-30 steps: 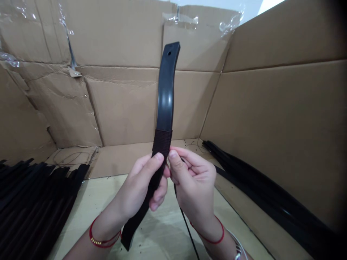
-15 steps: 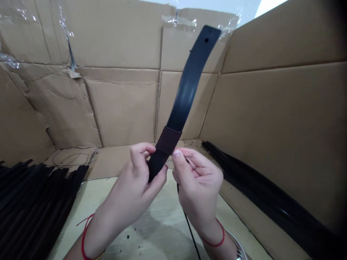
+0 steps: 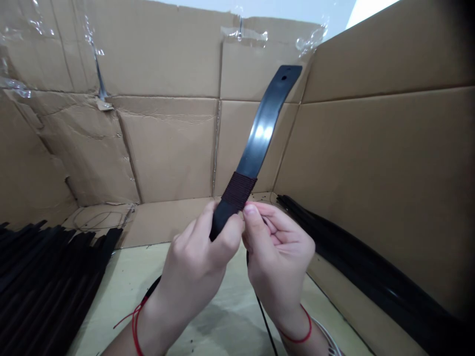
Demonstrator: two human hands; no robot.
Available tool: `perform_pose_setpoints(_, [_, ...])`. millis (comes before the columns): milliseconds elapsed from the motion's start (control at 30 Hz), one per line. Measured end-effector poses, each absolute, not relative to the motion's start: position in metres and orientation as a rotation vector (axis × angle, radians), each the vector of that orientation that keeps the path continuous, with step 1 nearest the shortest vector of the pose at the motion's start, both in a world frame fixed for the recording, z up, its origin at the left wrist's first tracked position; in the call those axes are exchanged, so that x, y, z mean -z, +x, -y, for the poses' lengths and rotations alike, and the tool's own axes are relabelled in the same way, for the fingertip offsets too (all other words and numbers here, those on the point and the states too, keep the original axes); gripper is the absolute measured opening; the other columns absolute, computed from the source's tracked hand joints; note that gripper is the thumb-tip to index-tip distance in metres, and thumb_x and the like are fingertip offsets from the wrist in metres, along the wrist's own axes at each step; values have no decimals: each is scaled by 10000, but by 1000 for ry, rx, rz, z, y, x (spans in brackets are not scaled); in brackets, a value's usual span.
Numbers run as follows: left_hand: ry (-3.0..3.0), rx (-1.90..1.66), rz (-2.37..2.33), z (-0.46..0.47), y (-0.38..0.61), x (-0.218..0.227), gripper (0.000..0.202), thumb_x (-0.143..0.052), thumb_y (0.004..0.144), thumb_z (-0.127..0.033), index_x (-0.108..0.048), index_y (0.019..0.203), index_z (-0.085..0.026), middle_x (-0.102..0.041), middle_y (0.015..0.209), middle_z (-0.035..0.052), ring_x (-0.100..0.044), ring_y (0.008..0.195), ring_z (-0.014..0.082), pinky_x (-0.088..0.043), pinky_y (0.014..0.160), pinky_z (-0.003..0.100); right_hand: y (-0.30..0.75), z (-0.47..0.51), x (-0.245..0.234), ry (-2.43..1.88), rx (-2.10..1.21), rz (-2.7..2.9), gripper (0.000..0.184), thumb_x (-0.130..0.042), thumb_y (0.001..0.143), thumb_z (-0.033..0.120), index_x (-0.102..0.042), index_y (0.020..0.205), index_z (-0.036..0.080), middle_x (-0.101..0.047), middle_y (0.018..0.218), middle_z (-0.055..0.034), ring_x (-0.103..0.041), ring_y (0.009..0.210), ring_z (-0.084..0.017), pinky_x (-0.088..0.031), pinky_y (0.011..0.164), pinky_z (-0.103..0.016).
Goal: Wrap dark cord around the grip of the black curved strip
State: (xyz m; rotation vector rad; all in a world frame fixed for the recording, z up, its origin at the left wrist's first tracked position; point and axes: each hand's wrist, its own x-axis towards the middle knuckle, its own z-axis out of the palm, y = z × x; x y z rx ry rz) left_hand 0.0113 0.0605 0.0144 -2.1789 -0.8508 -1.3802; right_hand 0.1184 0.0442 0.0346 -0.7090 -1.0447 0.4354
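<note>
A curved black strip with a hole near its far tip rises up and to the right in front of me. Dark brown cord is wound in tight side-by-side turns around its lower part. My left hand is closed around the strip just below the winding. Pinched between thumb and forefinger, the cord's running end is in my right hand, right at the lower edge of the winding. From there the loose cord hangs down toward the bottom of the view.
Many similar dark strips lie side by side at the left. Long black pieces lie along the right cardboard wall. Taped cardboard stands behind, and a thin loose line lies at the back left.
The strip has tipped, its far tip now lower in view and its face catching more light. My left hand has shifted right and wrapped more fully around it. My right hand keeps its pinch.
</note>
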Motion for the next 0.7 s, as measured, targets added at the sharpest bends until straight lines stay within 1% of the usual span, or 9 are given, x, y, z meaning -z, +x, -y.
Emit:
perform_pose_setpoints(67, [-2192, 1314, 895, -59, 11, -16, 370, -515, 906, -110, -376, 1216, -256, -606, 1227, 192, -689, 895, 265, -517, 664, 330, 119, -45, -34, -711, -452, 1038, 100, -675, 840, 248, -692, 779, 171, -445, 518, 33, -339, 403, -60, -264, 330, -180])
perform_pose_setpoints(133, [-2178, 1305, 913, -58, 12, -18, 303, -502, 921, -133, -399, 1185, -241, -617, 1222, 202, -694, 896, 275, -507, 657, 326, 119, -46, -34, -708, -463, 1039, 110, -672, 841, 254, -690, 770, 172, -415, 505, 43, -323, 394, -60, -273, 331, -184])
perform_pose_setpoints(200, [-2146, 1339, 908, -57, 13, -19, 207, -513, 923, -146, -438, 1102, -217, -648, 1177, 191, -700, 883, 262, -501, 660, 309, 120, -47, -34, -699, -472, 1042, 110, -668, 845, 250, -689, 770, 173, -391, 499, 50, -305, 390, -57, -278, 335, -184])
perform_pose_setpoints(267, [-2124, 1393, 886, -56, 13, -21, 133, -534, 916, -140, -450, 999, -203, -683, 1095, 161, -701, 828, 226, -491, 650, 281, 120, -48, -34, -684, -479, 1039, 97, -670, 847, 241, -691, 778, 177, -369, 503, 57, -290, 392, -51, -280, 341, -179])
perform_pose_setpoints(367, [-2157, 1477, 867, -57, 13, -21, 156, -559, 910, -133, -423, 917, -207, -700, 965, 93, -685, 777, 171, -472, 642, 243, 121, -50, -34, -671, -494, 1027, 83, -678, 844, 242, -692, 793, 179, -361, 515, 60, -296, 403, -49, -291, 355, -175])
perform_pose_setpoints(500, [-2223, 1508, 909, -58, 12, -19, 220, -615, 892, -180, -399, 896, -222, -681, 880, 32, -673, 811, 147, -466, 675, 219, 122, -51, -33, -697, -520, 1008, 122, -684, 836, 273, -679, 780, 164, -352, 498, 60, -329, 411, -66, -308, 364, -192])
perform_pose_setpoints(600, [-2215, 1545, 936, -60, 9, -17, 215, -623, 878, -168, -417, 903, -226, -678, 869, 19, -671, 796, 146, -466, 674, 225, 122, -52, -32, -699, -518, 1020, 123, -688, 830, 284, -686, 785, 169, -343, 493, 59, -341, 421, -77, -320, 379, -206])
perform_pose_setpoints(700, [-2270, 1629, 923, -61, 5, -17, 194, -617, 871, -154, -436, 888, -224, -683, 903, 33, -667, 771, 152, -465, 656, 240, 122, -53, -31, -681, -536, 1030, 118, -701, 825, 291, -700, 790, 179, -337, 500, 59, -315, 424, -73, -310, 389, -209])
